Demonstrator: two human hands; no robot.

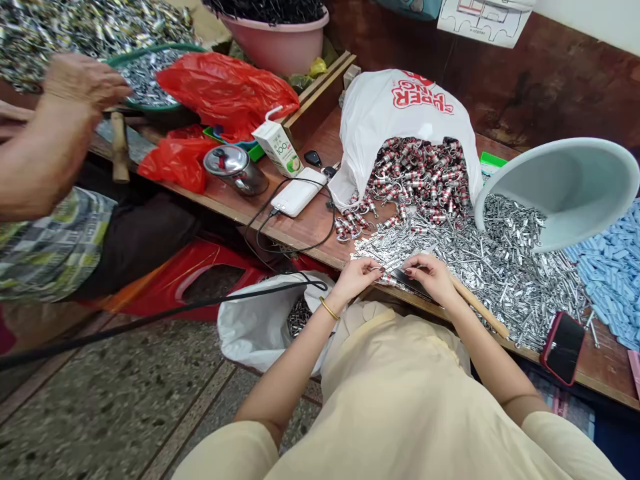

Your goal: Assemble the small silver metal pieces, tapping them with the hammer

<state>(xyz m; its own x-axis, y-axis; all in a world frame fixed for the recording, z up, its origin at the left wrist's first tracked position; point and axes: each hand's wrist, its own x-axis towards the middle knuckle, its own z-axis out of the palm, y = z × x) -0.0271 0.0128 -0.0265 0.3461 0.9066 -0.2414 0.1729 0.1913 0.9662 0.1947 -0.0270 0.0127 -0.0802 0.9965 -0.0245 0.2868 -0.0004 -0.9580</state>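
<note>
My left hand is at the table's front edge, thumb and fingertips pinched together over something too small to make out. Facing it, my right hand is also pinched, its fingertips near a dark flat blade-like piece. What either hand grips is hidden. Just beyond the fingers lie small flat metal pieces, merging on the right into a heap of metal pins and clips. A wooden handle passes beside my right wrist. Behind, red-and-silver bell-like pieces spill from a white plastic bag.
A grey bucket lies tipped at right, near blue pieces and a phone. Left are a power bank, drink carton and metal mug. A lined bin stands below. A co-worker's arm reaches in at left.
</note>
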